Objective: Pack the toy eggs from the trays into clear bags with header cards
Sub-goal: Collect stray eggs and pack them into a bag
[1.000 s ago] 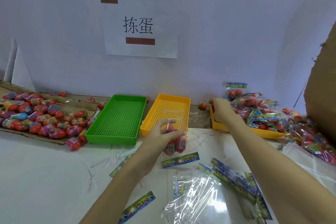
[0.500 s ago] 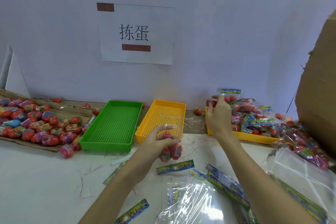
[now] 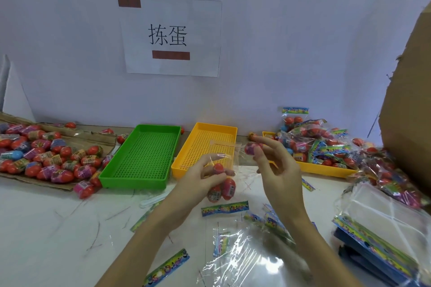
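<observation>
My left hand grips a clear bag in front of the empty yellow tray; several red toy eggs hang in the bag's lower part. My right hand pinches one pink-and-red toy egg at its fingertips, right beside the bag's open mouth. Loose toy eggs lie heaped on cardboard at the left. Header cards lie on the white table below my hands.
An empty green tray sits left of the yellow one. A second yellow tray at the right holds packed bags, which spill further right. Clear bags and a stack of cards lie near me. A cardboard box stands at the right.
My right hand came back from the right yellow tray toward the bag, now pinching an egg at the bag's mouth. My left hand kept holding the bag.
</observation>
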